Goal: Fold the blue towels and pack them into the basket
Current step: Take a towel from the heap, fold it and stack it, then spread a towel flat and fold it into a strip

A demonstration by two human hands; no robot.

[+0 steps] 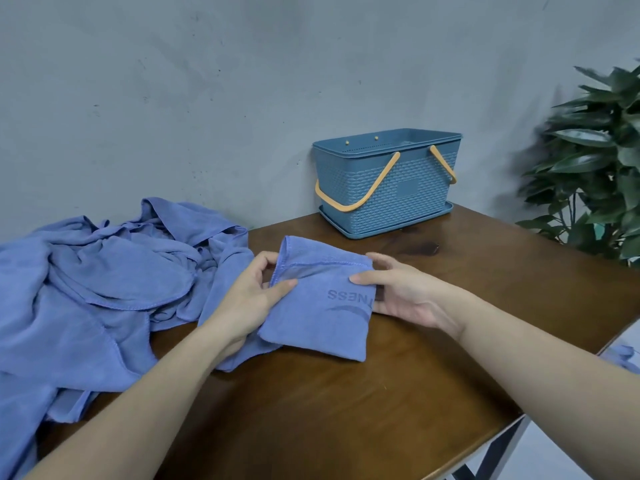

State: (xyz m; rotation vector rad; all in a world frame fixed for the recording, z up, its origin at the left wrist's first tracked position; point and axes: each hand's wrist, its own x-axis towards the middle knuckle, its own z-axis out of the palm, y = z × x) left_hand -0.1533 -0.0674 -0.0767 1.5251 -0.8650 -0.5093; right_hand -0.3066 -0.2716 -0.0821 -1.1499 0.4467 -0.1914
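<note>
Blue microfibre cloth fills the middle of the view: a folded towel (320, 303), roughly square, held between two bare hands just above a dark brown wooden desk (346, 403). Dark printed letters and a curved mark show on its upper face. The left hand (247, 299) takes the towel's left edge, thumb on top and fingers curled under, so its grip is holding the towel. The right hand (403, 292) takes the right edge the same way, thumb pressed on the top face and fingers beneath, its grip also holding the towel.

To the left, a loose heap of unfolded blue towels (93, 289) spreads over the left part of the desk and reaches the near left edge of the view.

At the far side of the desk, against a grey wall, stands a blue woven-pattern plastic basket (384, 188) with two orange handles folded down, well apart from the held towel. A green leafy plant (599, 161) stands at the far right, beyond the desk.
</note>
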